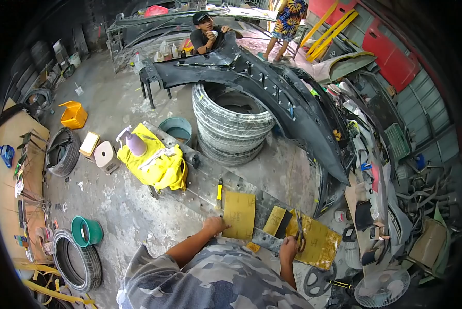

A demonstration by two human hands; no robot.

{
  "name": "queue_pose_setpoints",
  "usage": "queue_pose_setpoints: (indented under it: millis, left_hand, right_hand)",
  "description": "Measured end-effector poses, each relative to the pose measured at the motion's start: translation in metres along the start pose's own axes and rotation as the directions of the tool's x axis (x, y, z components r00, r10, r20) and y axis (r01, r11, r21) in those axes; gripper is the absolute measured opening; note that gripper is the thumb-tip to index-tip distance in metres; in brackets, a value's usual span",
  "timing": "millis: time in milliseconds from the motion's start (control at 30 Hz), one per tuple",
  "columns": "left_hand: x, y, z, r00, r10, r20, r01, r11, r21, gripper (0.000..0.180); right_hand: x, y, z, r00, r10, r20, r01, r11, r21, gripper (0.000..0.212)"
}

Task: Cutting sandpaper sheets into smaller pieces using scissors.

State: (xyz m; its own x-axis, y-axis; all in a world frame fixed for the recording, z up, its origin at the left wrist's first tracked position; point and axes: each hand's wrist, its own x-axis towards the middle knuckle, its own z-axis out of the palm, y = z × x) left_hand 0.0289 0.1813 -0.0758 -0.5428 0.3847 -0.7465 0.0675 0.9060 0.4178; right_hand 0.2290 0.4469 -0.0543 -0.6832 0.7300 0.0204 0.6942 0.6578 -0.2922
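At the left edge of a yellow-brown sandpaper sheet (240, 208), my left hand (215, 225) is closed, its fingers at the paper. My right hand (288, 249) grips a pair of scissors (300, 234), blades pointing away from me, over a larger stained sandpaper sheet (319, 244). Between the two sheets lies a smaller sandpaper piece (275, 221). These rest on a narrow grey metal bench (205, 177). A yellow-handled cutter knife (219, 193) lies beyond my left hand. My right fingers are partly hidden at the scissor handles.
A yellow cloth (164, 172) and a purple pump bottle (135, 144) sit on the bench's left end. Beyond are stacked tires (231, 129) under a black car panel (262, 87). A person (205, 36) crouches behind it. A fan (383, 286) stands at lower right.
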Motion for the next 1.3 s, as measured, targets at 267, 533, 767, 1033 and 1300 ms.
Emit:
queue_pose_setpoints:
  millis: [267,533,767,1033,1300]
  left_hand:
    - [0.029,-0.023,0.022,0.997,0.078,-0.018,-0.079,0.993,-0.088,0.047]
    - [0.042,-0.027,0.019,0.987,0.153,-0.057,-0.161,0.966,-0.2,0.037]
    - [0.028,-0.017,0.007,0.926,0.357,-0.122,-0.345,0.672,-0.655,0.022]
    - [-0.031,0.05,-0.042,0.705,0.623,-0.34,-0.573,0.217,-0.791,0.015]
    - [-0.05,0.038,-0.056,0.683,0.653,-0.327,-0.51,0.107,-0.853,0.018]
  right_hand:
    - [-0.013,-0.076,-0.025,0.987,-0.157,0.046,0.135,0.942,0.308,0.014]
    - [-0.029,-0.097,-0.016,0.938,-0.307,0.16,0.228,0.895,0.383,0.014]
    - [-0.023,-0.082,-0.01,0.963,-0.214,0.162,0.072,0.788,0.612,0.011]
    - [0.01,-0.116,-0.035,0.934,0.003,0.357,-0.305,0.526,0.794,0.043]
    - [0.017,-0.122,-0.055,0.829,-0.354,0.433,-0.507,-0.145,0.85,0.032]
